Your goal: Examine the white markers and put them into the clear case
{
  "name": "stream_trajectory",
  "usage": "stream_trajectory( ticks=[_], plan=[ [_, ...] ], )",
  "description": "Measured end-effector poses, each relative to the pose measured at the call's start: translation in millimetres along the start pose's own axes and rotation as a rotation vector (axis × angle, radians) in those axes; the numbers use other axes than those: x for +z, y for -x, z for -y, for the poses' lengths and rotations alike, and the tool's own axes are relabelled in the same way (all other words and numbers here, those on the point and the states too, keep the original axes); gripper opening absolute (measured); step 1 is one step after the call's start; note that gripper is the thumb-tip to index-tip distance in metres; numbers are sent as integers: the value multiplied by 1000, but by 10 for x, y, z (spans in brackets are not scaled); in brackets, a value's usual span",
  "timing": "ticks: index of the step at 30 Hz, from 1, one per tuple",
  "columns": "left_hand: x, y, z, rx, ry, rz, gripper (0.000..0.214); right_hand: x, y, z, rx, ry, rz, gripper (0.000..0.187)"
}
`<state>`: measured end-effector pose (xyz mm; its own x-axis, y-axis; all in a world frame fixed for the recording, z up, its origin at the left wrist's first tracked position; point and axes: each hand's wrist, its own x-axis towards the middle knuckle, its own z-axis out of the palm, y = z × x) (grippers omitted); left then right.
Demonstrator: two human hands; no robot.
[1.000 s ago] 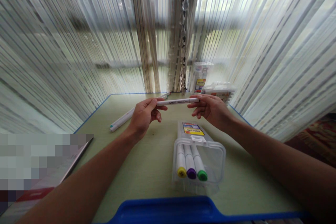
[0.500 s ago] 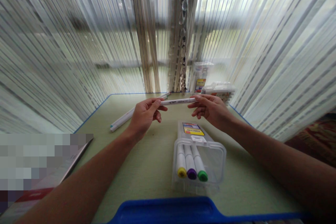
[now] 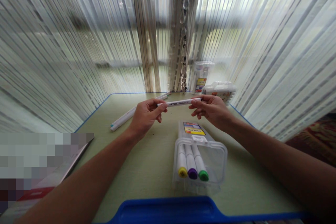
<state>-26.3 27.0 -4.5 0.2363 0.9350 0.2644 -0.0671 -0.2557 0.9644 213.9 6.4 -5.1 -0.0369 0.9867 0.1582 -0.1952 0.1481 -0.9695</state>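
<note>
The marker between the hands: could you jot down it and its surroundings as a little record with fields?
Held marker: white, dark print along it
Left hand: pinches one end
Right hand: pinches the other end
Clear case: on the table, nearer the wearer; holds markers with yellow, purple and green ends
Loose white markers: on the table, partly hidden behind the left hand
Background: upright clear container, striped curtains

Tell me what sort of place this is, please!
It's probably a room in a home, beside a window. String curtains hang with daylight behind them, a small green table with blue edging stands by them, and what looks like a patterned rug shows at right.
</note>
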Motion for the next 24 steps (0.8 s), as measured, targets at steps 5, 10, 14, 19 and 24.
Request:
stream_trajectory(
  ticks=[5,10,14,19,24],
  plan=[
    [9,23,-9,14,-77,4,34,16,19,0,-18,44,10,34],
    [17,29,-2,8,-102,13,34,49,35,14,-25,63,19,34],
    [18,25,-3,7,-98,8,34,56,31,16,-17,52,12,35],
    [23,23,-9,-13,-18,-4,35,42,22,8,-10,31,15,34],
    [19,12,6,-25,46,-18,30,36,18,17,-1,-1,17,34]
  ],
)
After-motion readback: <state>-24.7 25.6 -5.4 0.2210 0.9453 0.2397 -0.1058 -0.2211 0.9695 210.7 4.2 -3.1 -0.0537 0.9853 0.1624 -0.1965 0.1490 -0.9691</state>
